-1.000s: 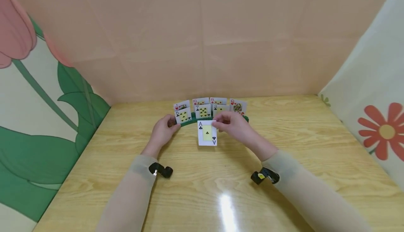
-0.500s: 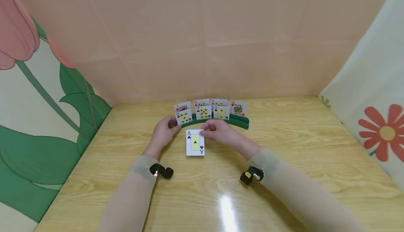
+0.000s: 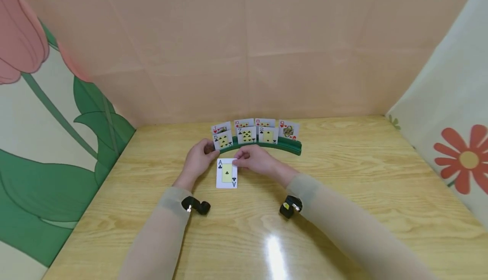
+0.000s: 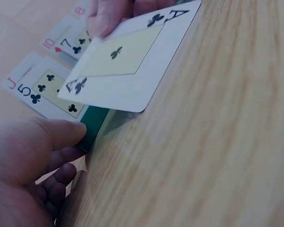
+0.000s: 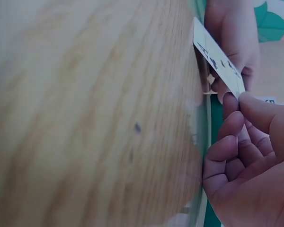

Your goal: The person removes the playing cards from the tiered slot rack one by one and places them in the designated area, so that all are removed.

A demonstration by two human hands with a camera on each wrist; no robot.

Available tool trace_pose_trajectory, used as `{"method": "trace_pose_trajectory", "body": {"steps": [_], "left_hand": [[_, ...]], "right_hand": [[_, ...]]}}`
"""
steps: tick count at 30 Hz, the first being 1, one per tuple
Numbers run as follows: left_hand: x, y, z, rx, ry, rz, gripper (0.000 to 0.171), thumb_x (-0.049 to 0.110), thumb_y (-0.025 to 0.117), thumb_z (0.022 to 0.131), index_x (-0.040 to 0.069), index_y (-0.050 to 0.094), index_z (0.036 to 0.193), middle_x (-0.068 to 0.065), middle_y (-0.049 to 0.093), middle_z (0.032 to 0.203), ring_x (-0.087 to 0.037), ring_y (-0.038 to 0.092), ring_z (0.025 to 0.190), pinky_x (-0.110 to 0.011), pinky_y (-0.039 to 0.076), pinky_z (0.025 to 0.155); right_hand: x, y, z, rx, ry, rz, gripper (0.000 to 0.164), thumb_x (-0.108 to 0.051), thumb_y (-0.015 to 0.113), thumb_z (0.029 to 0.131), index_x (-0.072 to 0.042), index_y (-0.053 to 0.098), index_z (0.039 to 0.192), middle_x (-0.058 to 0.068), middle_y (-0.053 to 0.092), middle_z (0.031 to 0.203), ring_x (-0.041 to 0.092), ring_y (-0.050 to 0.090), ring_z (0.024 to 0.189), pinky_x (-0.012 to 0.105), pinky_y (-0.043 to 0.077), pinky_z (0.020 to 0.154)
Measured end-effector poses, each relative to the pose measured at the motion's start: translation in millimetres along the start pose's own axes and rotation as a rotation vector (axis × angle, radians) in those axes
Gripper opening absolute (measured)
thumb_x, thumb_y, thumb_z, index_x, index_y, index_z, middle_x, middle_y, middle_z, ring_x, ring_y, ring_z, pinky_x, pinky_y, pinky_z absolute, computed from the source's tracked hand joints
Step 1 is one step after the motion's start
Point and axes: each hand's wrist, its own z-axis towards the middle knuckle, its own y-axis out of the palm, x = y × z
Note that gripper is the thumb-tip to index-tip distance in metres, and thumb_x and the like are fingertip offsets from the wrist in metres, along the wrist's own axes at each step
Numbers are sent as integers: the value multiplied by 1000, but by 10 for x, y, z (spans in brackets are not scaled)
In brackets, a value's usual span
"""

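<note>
A curved green playing-card holder (image 3: 286, 145) stands toward the back of the table. My left hand (image 3: 198, 159) grips its left end, thumb on the front face, as the left wrist view shows. Between thumb and index finger, my right hand (image 3: 257, 160) pinches the ace of clubs (image 3: 227, 174) by its upper right corner. Face toward me, the ace hangs in front of the holder's left part, tilted over the wood in the left wrist view (image 4: 114, 59). In the holder's front row stand the five of clubs (image 3: 223, 141), a seven (image 3: 247, 135) and a two (image 3: 268, 135).
Behind them, the back row carries a jack (image 3: 220, 128), a ten (image 3: 244, 123), an eight (image 3: 265, 122) and the queen of hearts (image 3: 289, 130). The wooden table (image 3: 362, 178) meets a plain pinkish cloth (image 3: 312, 47) at the back. Flower-patterned cloths hang on both sides.
My right hand has carried the ace of clubs left and somewhat toward me, away from the front of the seven and two. My left hand keeps its grip on the card holder.
</note>
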Motion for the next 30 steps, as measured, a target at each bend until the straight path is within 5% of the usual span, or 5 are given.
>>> {"method": "trace_pose_trajectory", "body": {"steps": [20,30], "left_hand": [[-4,-8,-4,-1,15,1,28,21,76,107,8,69,131,-11,70,121,-29,64,112,-48,53,101],[-4,-6,-14,-5,6,-3,28,21,76,107,9,69,131,-11,70,122,-29,64,114,-49,53,102]], "right_hand": [[-43,145,130,25,1,-386,12,-29,81,104,-17,77,104,-6,73,96,13,65,89,37,55,88],[-92,195,117,44,12,-455,12,-28,81,104,-18,75,101,-5,72,94,14,65,86,37,54,85]]}}
